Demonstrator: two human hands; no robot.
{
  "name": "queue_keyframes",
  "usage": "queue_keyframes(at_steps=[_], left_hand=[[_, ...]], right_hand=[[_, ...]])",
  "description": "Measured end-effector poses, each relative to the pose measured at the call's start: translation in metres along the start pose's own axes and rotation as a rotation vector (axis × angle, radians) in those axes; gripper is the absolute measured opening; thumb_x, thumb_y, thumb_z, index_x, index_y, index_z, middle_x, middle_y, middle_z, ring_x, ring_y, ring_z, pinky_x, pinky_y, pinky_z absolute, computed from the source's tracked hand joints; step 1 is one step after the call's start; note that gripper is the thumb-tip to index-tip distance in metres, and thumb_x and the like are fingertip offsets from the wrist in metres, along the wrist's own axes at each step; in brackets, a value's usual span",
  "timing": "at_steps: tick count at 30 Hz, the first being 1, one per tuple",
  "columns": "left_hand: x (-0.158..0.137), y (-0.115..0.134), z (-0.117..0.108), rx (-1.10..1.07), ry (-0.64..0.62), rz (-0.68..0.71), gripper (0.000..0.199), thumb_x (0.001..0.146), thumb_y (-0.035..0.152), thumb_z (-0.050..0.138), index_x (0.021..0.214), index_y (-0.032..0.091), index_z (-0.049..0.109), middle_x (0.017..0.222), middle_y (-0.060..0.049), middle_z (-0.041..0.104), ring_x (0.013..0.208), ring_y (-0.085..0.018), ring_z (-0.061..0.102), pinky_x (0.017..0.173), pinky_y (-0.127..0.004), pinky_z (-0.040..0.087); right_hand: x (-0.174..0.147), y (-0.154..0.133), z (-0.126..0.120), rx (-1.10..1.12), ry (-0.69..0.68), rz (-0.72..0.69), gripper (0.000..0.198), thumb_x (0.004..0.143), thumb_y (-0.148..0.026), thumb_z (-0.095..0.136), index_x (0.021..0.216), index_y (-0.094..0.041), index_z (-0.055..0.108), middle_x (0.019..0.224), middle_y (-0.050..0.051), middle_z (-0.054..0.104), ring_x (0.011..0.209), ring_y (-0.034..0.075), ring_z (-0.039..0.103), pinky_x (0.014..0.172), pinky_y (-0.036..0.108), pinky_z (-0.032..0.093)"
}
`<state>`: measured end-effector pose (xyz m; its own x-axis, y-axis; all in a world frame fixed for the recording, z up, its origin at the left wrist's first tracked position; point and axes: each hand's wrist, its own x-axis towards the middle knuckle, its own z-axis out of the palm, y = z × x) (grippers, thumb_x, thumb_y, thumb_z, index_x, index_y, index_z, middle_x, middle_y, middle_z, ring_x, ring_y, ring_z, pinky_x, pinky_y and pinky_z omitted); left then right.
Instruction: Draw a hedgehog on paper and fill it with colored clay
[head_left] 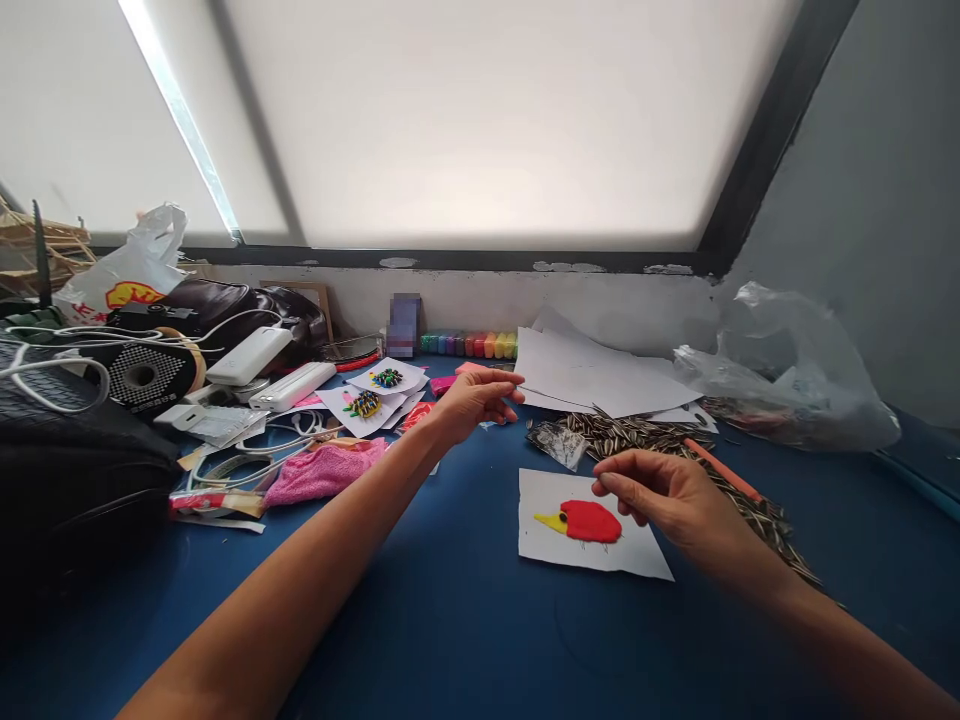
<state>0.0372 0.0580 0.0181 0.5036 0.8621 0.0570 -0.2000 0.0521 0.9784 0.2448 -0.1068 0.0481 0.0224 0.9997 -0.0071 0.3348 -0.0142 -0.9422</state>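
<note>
Hovering above the blue table (450,620), the right hand (664,500) has its thumb and forefinger pinched together just over a white paper square (637,548), which lies flat near the table's middle and bears a red clay shape (592,521) with a small yellow beak. Whether something tiny sits in that pinch I cannot tell. Farther back, the left hand (472,400) reaches out with its fingers loosely curled and apart, holding nothing, near a stack of white sheets (592,375). A pile of striped sunflower seeds (645,435) spreads just behind the paper square, with an orange pencil (724,470) lying on it. Small papers carrying bead-covered figures (365,404) rest to the left.
</note>
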Motion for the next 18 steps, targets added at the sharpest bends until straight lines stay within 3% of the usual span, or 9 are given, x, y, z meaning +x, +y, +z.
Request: queue_keyframes(at_steps=[6,10,14,18], left_hand=[[0.0,0.001,0.0,0.1,0.018,0.041,0.027,0.081,0.026,0.069,0.102,0.01,0.067,0.083,-0.008,0.07,0.061,-0.012,0.067,0.06,-0.022,0.052],[0.001,0.006,-0.005,0.283,0.071,0.096,0.03,0.078,0.028,0.07,0.102,0.011,0.067,0.087,-0.009,0.071,0.07,-0.015,0.069,0.07,-0.027,0.054],[0.001,0.014,-0.015,0.574,0.142,0.151,0.008,0.066,0.012,0.07,0.074,0.014,0.07,0.075,-0.005,0.07,0.076,-0.018,0.066,0.072,-0.026,0.051],[-0.004,0.025,-0.02,0.804,0.144,0.184,0.019,0.064,0.005,0.064,0.049,0.017,0.062,0.066,-0.006,0.068,0.086,-0.023,0.065,0.076,-0.024,0.046]], right_hand=[[0.001,0.003,-0.001,-0.015,-0.01,-0.005,0.05,0.066,-0.065,0.073,0.082,-0.017,0.072,0.073,0.006,0.071,0.055,0.011,0.049,0.053,0.026,0.043],[0.0,0.003,-0.001,-0.033,-0.024,-0.033,0.046,0.071,-0.065,0.07,0.075,-0.019,0.069,0.07,0.003,0.068,0.056,0.012,0.049,0.054,0.026,0.043],[0.001,0.003,-0.001,-0.058,-0.053,-0.054,0.045,0.073,-0.064,0.068,0.066,-0.02,0.065,0.064,0.001,0.064,0.055,0.013,0.049,0.055,0.027,0.043],[0.001,0.006,-0.001,-0.082,-0.071,-0.063,0.044,0.076,-0.063,0.066,0.066,-0.02,0.063,0.063,0.001,0.062,0.055,0.013,0.047,0.055,0.027,0.042]])
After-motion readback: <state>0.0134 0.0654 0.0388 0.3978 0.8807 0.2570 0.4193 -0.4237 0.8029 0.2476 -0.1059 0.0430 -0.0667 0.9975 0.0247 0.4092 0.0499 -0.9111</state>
